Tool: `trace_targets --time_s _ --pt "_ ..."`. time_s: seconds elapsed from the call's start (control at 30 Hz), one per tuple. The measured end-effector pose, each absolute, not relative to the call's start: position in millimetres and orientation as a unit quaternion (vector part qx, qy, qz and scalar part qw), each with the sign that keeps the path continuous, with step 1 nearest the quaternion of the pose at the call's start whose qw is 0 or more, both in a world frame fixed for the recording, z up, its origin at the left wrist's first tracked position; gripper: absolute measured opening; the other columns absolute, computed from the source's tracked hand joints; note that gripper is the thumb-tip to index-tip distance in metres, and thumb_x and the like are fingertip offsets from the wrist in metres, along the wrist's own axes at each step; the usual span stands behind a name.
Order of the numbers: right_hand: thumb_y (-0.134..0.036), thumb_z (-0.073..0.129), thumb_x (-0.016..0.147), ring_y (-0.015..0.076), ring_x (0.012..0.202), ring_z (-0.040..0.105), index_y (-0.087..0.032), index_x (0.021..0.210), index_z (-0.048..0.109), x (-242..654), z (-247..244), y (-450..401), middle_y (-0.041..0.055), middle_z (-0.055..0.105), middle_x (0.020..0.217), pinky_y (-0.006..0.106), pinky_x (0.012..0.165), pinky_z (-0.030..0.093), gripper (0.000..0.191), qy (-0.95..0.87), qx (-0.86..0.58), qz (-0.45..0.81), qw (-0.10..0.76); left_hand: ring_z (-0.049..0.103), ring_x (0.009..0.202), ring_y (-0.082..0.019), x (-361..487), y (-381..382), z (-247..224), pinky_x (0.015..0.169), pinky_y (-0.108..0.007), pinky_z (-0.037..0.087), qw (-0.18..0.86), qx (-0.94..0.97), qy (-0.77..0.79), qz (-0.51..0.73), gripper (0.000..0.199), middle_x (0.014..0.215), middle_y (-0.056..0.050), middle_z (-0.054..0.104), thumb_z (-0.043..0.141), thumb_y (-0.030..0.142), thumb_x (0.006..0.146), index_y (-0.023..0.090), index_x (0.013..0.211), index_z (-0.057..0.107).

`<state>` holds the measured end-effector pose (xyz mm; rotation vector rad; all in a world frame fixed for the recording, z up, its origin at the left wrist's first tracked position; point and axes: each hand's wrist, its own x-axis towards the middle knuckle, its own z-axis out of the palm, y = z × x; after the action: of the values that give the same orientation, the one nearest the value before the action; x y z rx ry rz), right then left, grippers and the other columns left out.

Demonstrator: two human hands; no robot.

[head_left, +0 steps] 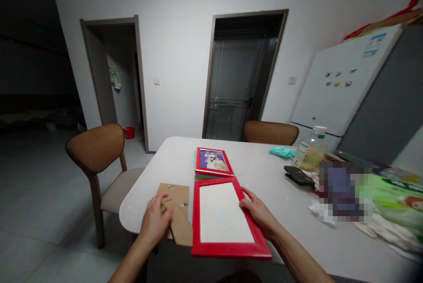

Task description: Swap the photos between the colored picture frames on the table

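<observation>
A red picture frame [196, 217] lies at the near table edge, its near side jutting slightly past it. Inside its border is a plain off-white surface [224, 217]. My right hand [257, 212] grips the frame's right side, thumb on top. My left hand [157, 219] is over the left part of a brown backing board [181, 226], thumb and fingers apart; whether it presses on the board I cannot tell. Small metal clips [183, 204] show on the board. Just beyond lies a second red picture frame [214, 161] with a photo of people on purple.
To the right on the white table [264, 168] are a clear bottle [310, 151] of yellowish liquid, a black object [299, 176], a teal packet [282, 152], crumpled tissue [322, 215] and a green package [393, 203]. Wooden chairs stand at left [99, 146] and far side [271, 132].
</observation>
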<state>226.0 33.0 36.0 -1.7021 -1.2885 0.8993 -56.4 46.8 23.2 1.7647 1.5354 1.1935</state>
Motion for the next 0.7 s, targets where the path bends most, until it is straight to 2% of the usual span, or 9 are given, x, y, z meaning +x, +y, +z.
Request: trace_targets --time_s 0.1,0.17,0.27,0.37,0.47,0.6,0.7 --pt "-0.022 0.041 0.065 0.0152 0.052 0.059 -0.016 0.129 0.015 213.9 52.8 23.8 0.0034 0.065 0.074 0.028 0.052 0.046 0.069 -0.438 -0.579 0.467 0.504 0.043 0.108 -0.019 -6.1 19.9 32.8 0.095 -0.033 0.030 0.257 0.710 0.499 0.424 0.043 0.112 -0.005 0.052 0.057 0.015 0.061 0.019 0.103 0.051" --pt "-0.021 0.045 0.063 0.0145 0.050 0.058 -0.019 0.129 0.014 206.5 62.4 19.7 0.0018 0.064 0.072 0.028 0.051 0.046 0.073 -0.422 -0.543 0.494 0.531 0.036 0.114 -0.024 25.9 4.9 39.1 0.097 -0.040 0.027 0.236 0.774 0.429 0.401 0.053 0.123 -0.009 0.044 0.061 0.019 0.060 0.017 0.111 0.046" --pt "-0.022 0.050 0.063 0.0137 0.048 0.056 -0.022 0.129 0.015 201.7 70.1 17.5 -0.0005 0.063 0.068 0.027 0.049 0.046 0.076 -0.416 -0.517 0.521 0.537 0.037 0.112 -0.027 55.5 -7.2 48.6 0.095 -0.044 0.031 0.188 0.824 0.367 0.389 0.055 0.124 -0.011 0.042 0.057 0.017 0.062 0.016 0.115 0.041" --pt "-0.025 0.055 0.063 0.0117 0.045 0.053 -0.021 0.128 0.018 206.0 67.5 19.6 -0.0036 0.059 0.058 0.023 0.046 0.043 0.076 -0.426 -0.515 0.519 0.533 0.048 0.098 -0.022 56.9 -8.5 58.3 0.086 -0.038 0.041 0.143 0.850 0.329 0.385 0.050 0.107 -0.008 0.053 0.045 0.009 0.067 0.018 0.116 0.040" --pt "-0.025 0.057 0.061 0.0101 0.045 0.051 -0.019 0.127 0.022 216.0 56.4 23.7 -0.0061 0.054 0.053 0.020 0.043 0.039 0.075 -0.455 -0.533 0.486 0.522 0.053 0.083 -0.019 36.9 -3.3 66.2 0.076 -0.033 0.045 0.129 0.811 0.375 0.430 0.049 0.090 -0.006 0.056 0.039 0.005 0.068 0.018 0.116 0.038" --pt "-0.025 0.051 0.063 0.0095 0.044 0.049 -0.015 0.123 0.032 230.8 34.1 29.9 -0.0052 0.055 0.055 0.020 0.043 0.037 0.064 -0.495 -0.616 0.398 0.467 0.056 0.076 -0.017 -2.6 6.6 63.7 0.071 -0.030 0.044 0.165 0.692 0.490 0.504 0.044 0.090 -0.005 0.055 0.041 0.010 0.069 0.019 0.113 0.038" --pt "-0.026 0.045 0.064 0.0123 0.047 0.052 -0.011 0.118 0.040 240.4 16.7 34.9 -0.0028 0.058 0.055 0.021 0.045 0.037 0.056 -0.541 -0.684 0.293 0.392 0.058 0.069 -0.017 -27.7 10.0 47.5 0.065 -0.029 0.045 0.216 0.638 0.547 0.498 0.040 0.089 -0.004 0.056 0.043 0.015 0.069 0.018 0.109 0.041"
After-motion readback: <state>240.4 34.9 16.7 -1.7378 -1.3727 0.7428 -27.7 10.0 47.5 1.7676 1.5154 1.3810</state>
